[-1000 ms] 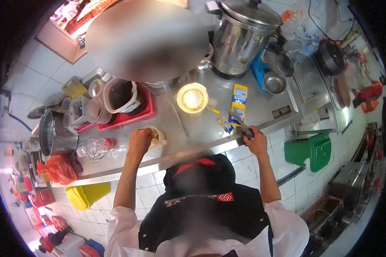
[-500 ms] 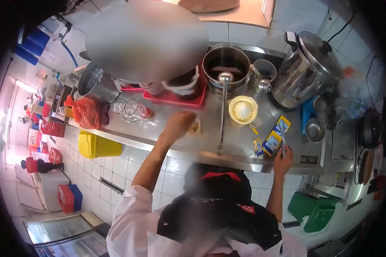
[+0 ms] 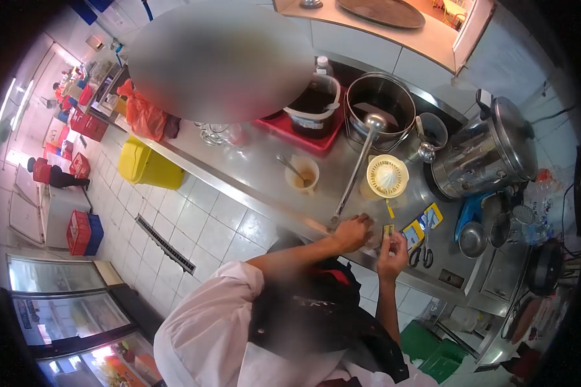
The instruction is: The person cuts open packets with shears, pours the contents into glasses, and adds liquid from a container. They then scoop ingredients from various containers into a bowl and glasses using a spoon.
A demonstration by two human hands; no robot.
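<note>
Where table (image 3: 252,169) edge meets body, both hands work close together: right hand (image 3: 392,249) pinches small yellow sachet (image 3: 388,230) upright; left hand (image 3: 352,232) curled beside it, fingers at sachet, grip unclear. Scissors (image 3: 423,253) lie just right, within reach. Farther back: juicer (image 3: 387,175), cup (image 3: 303,174) with spoon, ladle (image 3: 358,169) resting in pot (image 3: 379,106).

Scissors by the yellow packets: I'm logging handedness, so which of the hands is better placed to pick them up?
Probably the right hand. It holds a small packet right beside the scissors, while the left hand rests farther off on the counter edge, near the ladle handle.
</note>
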